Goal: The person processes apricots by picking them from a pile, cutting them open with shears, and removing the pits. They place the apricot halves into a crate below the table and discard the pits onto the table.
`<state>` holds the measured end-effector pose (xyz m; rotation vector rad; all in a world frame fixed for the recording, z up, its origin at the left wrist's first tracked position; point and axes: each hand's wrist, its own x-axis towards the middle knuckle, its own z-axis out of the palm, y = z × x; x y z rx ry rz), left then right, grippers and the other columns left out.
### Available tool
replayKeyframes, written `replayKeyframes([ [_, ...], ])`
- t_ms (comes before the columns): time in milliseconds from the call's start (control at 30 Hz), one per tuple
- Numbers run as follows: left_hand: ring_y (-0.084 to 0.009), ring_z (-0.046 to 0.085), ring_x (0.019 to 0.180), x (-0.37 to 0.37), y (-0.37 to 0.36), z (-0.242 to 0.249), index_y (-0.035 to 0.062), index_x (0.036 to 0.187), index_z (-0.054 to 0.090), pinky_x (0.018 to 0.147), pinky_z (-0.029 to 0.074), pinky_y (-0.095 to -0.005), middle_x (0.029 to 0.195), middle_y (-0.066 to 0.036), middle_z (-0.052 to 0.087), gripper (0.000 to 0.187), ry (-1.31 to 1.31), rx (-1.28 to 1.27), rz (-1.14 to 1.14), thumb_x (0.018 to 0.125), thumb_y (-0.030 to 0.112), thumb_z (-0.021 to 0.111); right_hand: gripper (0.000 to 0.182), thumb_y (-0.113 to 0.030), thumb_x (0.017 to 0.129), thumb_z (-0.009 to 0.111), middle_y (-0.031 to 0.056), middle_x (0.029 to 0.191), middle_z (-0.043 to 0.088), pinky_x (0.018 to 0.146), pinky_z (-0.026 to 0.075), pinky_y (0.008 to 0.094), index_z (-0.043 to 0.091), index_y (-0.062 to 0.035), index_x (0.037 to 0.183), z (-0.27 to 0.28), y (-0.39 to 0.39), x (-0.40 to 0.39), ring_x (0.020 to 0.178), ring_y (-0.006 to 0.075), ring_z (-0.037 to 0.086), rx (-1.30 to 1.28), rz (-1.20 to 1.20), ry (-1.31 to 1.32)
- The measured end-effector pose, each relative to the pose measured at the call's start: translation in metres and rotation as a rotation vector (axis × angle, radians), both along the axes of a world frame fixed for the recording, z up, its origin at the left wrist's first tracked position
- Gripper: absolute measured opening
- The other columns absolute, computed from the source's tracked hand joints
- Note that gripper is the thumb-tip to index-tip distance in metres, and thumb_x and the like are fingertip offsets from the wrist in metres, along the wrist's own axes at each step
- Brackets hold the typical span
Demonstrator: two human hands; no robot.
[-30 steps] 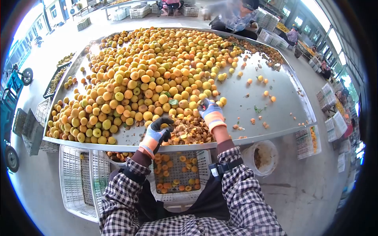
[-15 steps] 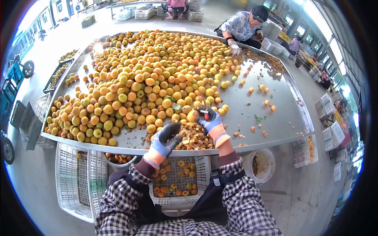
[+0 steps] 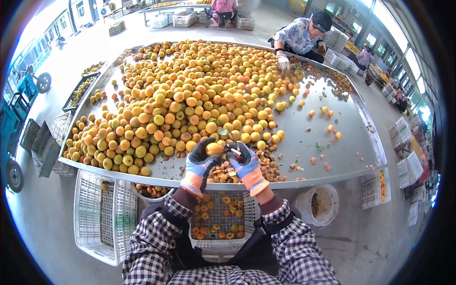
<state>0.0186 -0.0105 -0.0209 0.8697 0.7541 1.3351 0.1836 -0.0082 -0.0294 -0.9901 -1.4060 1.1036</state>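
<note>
Both my hands wear blue and orange gloves with dark fingers and meet over the table's near edge. Between the fingers of my left hand [image 3: 202, 164] is a yellow-orange apricot [image 3: 214, 149]. My right hand [image 3: 246, 164] is closed on a small knife [image 3: 238, 152] with a red and dark handle, its thin blade pointing up close to the apricot. Beneath my hands lies a heap of brownish apricot pits and scraps [image 3: 266, 170]. A large pile of whole apricots [image 3: 175, 102] spreads beyond them on the metal table [image 3: 327, 154].
Under the table edge, a crate [image 3: 218, 245] holds cut apricots. White crates [image 3: 90, 218] stand at left, beside a bowl of dark fruit [image 3: 151, 191]. A stained bucket [image 3: 325, 206] is at right. Across the table, a co-worker's gloved hand [image 3: 283, 64] reaches the pile.
My left hand, spread before, has moved up and right and now grips an apricot. My right hand has come slightly down and left, still with the knife. The whole view has shifted slightly.
</note>
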Motion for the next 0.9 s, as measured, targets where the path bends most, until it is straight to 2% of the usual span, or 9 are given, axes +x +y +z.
replayKeyframes([
  [67, -0.0158, 0.061, 0.103, -0.007, 0.002, 0.004, 0.0019, 0.128, 0.052, 0.087, 0.052, -0.0280, 0.116, -0.006, 0.061, 0.056, 0.054, 0.046, -0.043, 0.076, -0.005, 0.072, 0.036, -0.001, 0.083, 0.066, 0.0096, 0.108, 0.066, 0.084, 0.051, 0.0271, 0.056, 0.0004, 0.118, 0.013, -0.009, 0.001, 0.097, 0.0165, 0.064, -0.028, -0.016, 0.051],
  [133, -0.0152, 0.060, 0.103, -0.011, 0.001, 0.007, 0.0023, 0.127, 0.052, 0.088, 0.051, -0.0276, 0.115, -0.005, 0.061, 0.054, 0.036, 0.040, -0.070, 0.077, -0.003, 0.072, 0.033, -0.009, 0.084, 0.068, 0.0130, 0.102, 0.066, 0.079, 0.052, 0.0306, 0.059, -0.0006, 0.114, 0.021, -0.014, 0.004, 0.091, 0.0256, 0.065, 0.145, 0.005, -0.402],
  [167, -0.0146, 0.060, 0.103, -0.013, 0.000, 0.009, 0.0027, 0.126, 0.053, 0.088, 0.050, -0.0272, 0.114, -0.005, 0.061, 0.052, 0.018, 0.031, -0.095, 0.078, -0.001, 0.072, 0.033, -0.016, 0.083, 0.069, 0.0157, 0.099, 0.065, 0.076, 0.051, 0.0344, 0.061, -0.0018, 0.111, 0.026, -0.018, 0.002, 0.091, 0.0327, 0.063, 0.126, -0.010, -0.424],
  [267, -0.0142, 0.059, 0.104, -0.017, -0.003, 0.013, 0.0032, 0.126, 0.053, 0.092, 0.048, -0.0277, 0.115, -0.005, 0.061, 0.050, -0.013, 0.017, -0.192, 0.080, 0.004, 0.071, 0.030, -0.006, 0.084, 0.066, 0.0163, 0.095, 0.066, 0.074, 0.051, 0.0313, 0.059, 0.0026, 0.111, 0.026, -0.021, 0.001, 0.088, 0.0256, 0.065, 0.253, 0.046, -0.534],
  [400, -0.0146, 0.058, 0.106, -0.019, -0.004, 0.018, 0.0036, 0.126, 0.053, 0.094, 0.046, -0.0281, 0.114, -0.005, 0.060, 0.047, 0.016, 0.057, -0.237, 0.083, 0.007, 0.070, 0.040, -0.015, 0.081, 0.068, 0.0172, 0.104, 0.065, 0.081, 0.051, 0.0385, 0.057, -0.0030, 0.118, 0.018, -0.019, 0.003, 0.097, 0.0344, 0.062, 0.154, 0.109, -0.560],
  [533, -0.0141, 0.056, 0.106, -0.018, -0.004, 0.017, 0.0041, 0.125, 0.052, 0.093, 0.045, -0.0292, 0.112, -0.004, 0.060, 0.044, 0.150, 0.090, -0.216, 0.086, 0.016, 0.068, 0.040, -0.019, 0.083, 0.065, 0.0196, 0.102, 0.064, 0.081, 0.050, 0.0401, 0.056, -0.0035, 0.119, 0.009, -0.019, -0.001, 0.097, 0.0357, 0.061, 0.223, 0.092, -0.591],
  [600, -0.0135, 0.056, 0.103, -0.017, -0.003, 0.012, 0.0038, 0.124, 0.051, 0.092, 0.045, -0.0285, 0.111, -0.004, 0.060, 0.043, 0.148, 0.131, -0.204, 0.087, 0.019, 0.067, 0.042, -0.019, 0.083, 0.066, 0.0204, 0.099, 0.065, 0.077, 0.051, 0.0416, 0.056, -0.0037, 0.120, -0.002, -0.017, -0.002, 0.092, 0.0368, 0.062, 0.075, 0.135, -0.543],
  [700, -0.0138, 0.057, 0.099, -0.013, -0.007, 0.015, 0.0040, 0.125, 0.049, 0.089, 0.047, -0.0296, 0.106, -0.006, 0.060, 0.045, 0.108, 0.108, -0.237, 0.089, 0.024, 0.066, 0.022, -0.006, 0.080, 0.065, 0.0171, 0.087, 0.064, 0.068, 0.049, 0.0409, 0.058, -0.0043, 0.101, 0.007, -0.020, -0.010, 0.083, 0.0378, 0.061, 0.176, 0.038, -0.647],
  [900, -0.0208, 0.065, 0.068, 0.004, -0.002, 0.013, 0.0006, 0.118, 0.049, 0.058, 0.055, -0.0311, 0.088, -0.011, 0.063, 0.033, 0.088, 0.088, -0.117, 0.090, 0.015, 0.061, 0.033, -0.008, 0.082, 0.063, 0.0166, 0.090, 0.064, 0.072, 0.051, 0.0411, 0.053, -0.0055, 0.113, 0.009, -0.016, -0.017, 0.087, 0.0367, 0.062, 0.093, 0.033, -0.830],
])
